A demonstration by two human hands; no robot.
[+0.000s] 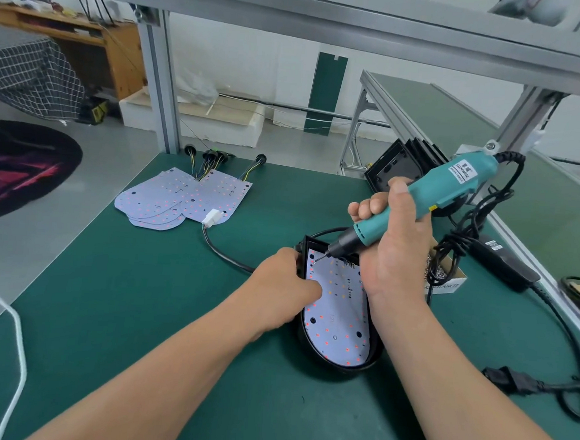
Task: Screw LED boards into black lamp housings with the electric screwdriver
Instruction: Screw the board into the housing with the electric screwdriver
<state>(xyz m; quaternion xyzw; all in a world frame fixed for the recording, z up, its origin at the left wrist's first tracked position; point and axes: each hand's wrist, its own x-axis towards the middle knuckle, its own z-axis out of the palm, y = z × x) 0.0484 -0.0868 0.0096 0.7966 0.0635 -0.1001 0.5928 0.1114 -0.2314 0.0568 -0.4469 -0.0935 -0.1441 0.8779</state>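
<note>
A black lamp housing (371, 358) lies on the green table (139, 295) with a white LED board (336, 322) seated inside it. My right hand (393, 241) grips the teal electric screwdriver (431, 195), tilted, its bit tip touching the board's far left corner. My left hand (284, 284) holds the housing's left rim, its fingers curled over the edge onto the board. A black cable (218, 249) with a white connector runs out from the housing's far end.
A stack of spare LED boards (180, 198) with wired leads lies at the far left of the table. More black housings (395, 165) stand at the back right. A small box (445, 279), a power supply (505, 262) and coiled black cords sit on the right.
</note>
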